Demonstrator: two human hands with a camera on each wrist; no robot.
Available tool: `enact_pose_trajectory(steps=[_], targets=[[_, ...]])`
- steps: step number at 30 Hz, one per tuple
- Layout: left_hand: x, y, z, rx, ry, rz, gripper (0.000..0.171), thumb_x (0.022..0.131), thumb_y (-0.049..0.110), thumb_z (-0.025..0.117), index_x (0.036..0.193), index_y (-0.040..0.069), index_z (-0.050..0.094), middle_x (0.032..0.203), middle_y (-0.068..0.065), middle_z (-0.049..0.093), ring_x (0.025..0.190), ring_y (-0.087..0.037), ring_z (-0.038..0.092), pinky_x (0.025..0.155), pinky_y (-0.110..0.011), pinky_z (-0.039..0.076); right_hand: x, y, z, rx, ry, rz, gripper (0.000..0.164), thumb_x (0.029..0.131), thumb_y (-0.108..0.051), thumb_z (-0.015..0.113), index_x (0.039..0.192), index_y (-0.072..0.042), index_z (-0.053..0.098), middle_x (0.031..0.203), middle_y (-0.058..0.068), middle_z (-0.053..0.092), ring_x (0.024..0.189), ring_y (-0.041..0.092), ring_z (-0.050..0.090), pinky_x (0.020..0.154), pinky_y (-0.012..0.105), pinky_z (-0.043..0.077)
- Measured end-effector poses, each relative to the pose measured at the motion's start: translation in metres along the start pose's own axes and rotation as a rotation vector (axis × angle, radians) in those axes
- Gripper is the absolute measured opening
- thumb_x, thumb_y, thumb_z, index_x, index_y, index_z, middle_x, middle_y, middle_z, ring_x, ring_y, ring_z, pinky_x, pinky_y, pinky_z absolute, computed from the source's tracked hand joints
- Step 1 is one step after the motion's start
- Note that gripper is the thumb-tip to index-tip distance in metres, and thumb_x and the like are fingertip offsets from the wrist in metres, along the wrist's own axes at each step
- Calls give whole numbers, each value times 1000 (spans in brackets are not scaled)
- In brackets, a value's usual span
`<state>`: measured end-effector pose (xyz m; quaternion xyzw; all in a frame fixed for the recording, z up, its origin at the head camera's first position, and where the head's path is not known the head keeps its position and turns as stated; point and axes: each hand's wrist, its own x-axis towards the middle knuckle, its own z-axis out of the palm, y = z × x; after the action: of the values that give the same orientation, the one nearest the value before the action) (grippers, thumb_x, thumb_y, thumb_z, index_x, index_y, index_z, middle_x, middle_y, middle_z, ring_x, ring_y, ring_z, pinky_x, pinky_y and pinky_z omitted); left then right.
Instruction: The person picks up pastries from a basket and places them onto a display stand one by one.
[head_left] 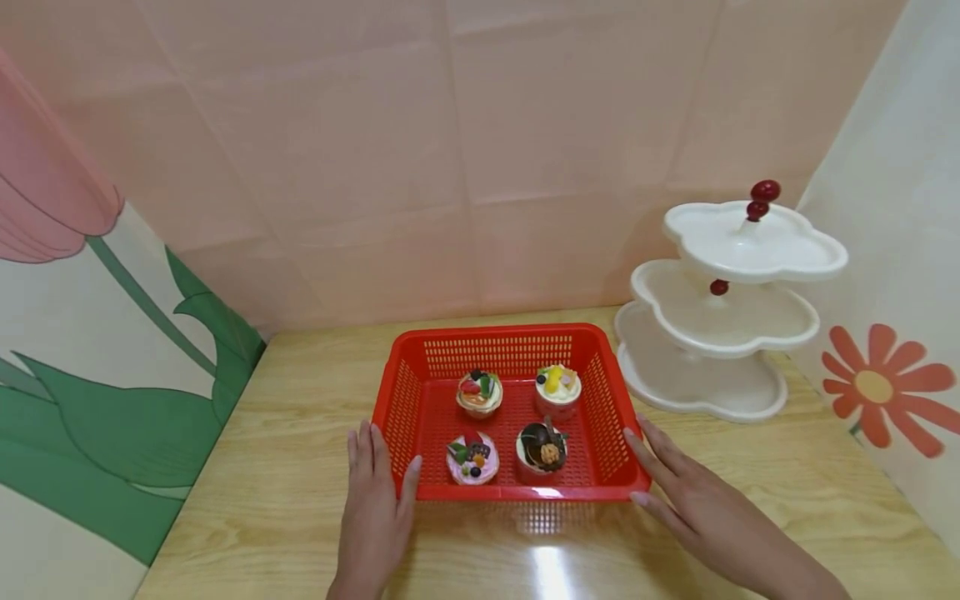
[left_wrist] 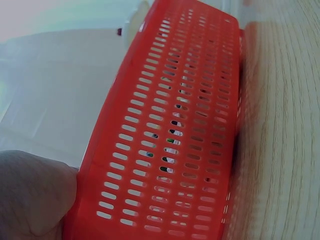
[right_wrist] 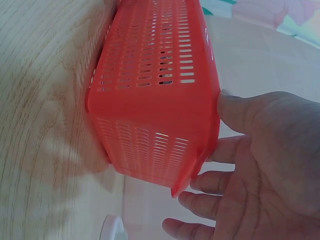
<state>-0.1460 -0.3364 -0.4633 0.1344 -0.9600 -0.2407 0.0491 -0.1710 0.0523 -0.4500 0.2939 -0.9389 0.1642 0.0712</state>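
With fingers extended, your left hand (head_left: 375, 508) and right hand (head_left: 697, 504) touch the near corners of the red basket (head_left: 517, 492). It opens upward near the back edge of the table (head_left: 285, 467), long axis parallel; the head view shows four cupcakes (head_left: 480, 395) inside, the left wrist only glimpses.

No lettering, label, brand, number or sign can be read.

Red rectangular perforated plastic basket (head_left: 487, 493): open-topped, upright, long side facing viewer, just left of white three-tier scalloped stand (head_left: 738, 317). Four decorated cream-topped cupcakes (head_left: 480, 395) inside.
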Motion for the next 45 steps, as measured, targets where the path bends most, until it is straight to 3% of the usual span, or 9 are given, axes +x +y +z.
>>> enact_pose_trajectory(steps=[9,11,13,16,23,26,30,36,45], targets=[[0,1,-3,-11,-24,8,95,100,71,26,160,-1,10,170,-16,-2,155,-35,-4,119,-56,19,-1,0,-4,5,2,16,70,101,-43,62,159,-13,36,168,9,22,136,39,48,97,56,51],[0,0,-6,-25,-44,13,97,98,73,26,161,1,8,170,-14,-5,155,-34,-5,118,-57,22,0,0,-3,9,17,15,70,100,-42,63,158,-13,38,166,11,25,138,40,46,113,47,40],[-1,-2,-10,-36,-66,19,99,97,75,27,161,3,6,170,-13,-9,155,-34,-4,116,-60,25,1,0,-2,10,45,6,69,99,-41,65,156,-12,42,164,13,30,139,40,43,123,34,22],[0,-8,-18,-48,-85,43,99,97,76,28,162,5,4,170,-12,-13,156,-33,-5,115,-60,28,6,0,0,42,99,-8,64,97,-39,68,151,-10,49,162,14,35,142,40,39,120,17,-4],[14,-27,-32,-134,-89,201,89,100,69,33,163,14,2,169,0,-14,156,-28,-3,117,-60,24,23,3,-9,99,226,-37,59,91,-28,77,144,-8,58,159,9,41,142,37,41,121,19,6],[22,-34,-33,-178,-90,285,84,103,64,36,163,17,2,169,2,-13,156,-25,-3,118,-60,22,33,4,-16,90,208,-23,64,92,-31,76,149,-11,53,157,11,43,142,38,41,123,37,22],[28,-38,-31,-164,-66,374,84,104,58,42,164,11,6,170,2,-12,156,-25,-4,119,-59,22,50,7,-24,75,148,-12,69,95,-40,71,153,-13,47,158,15,41,141,44,40,107,65,38],[28,-38,-26,-112,-46,431,83,105,49,49,163,6,8,170,0,-11,156,-23,-5,120,-56,22,77,11,-25,54,101,-59,78,94,-43,72,155,-5,41,155,19,44,137,46,45,105,64,41],[30,-37,-24,-63,-39,453,87,104,58,44,162,2,12,170,-4,-7,156,-29,0,120,-56,23,104,20,-15,41,45,-139,83,92,-35,76,154,5,36,154,25,42,137,48,44,109,61,39]])
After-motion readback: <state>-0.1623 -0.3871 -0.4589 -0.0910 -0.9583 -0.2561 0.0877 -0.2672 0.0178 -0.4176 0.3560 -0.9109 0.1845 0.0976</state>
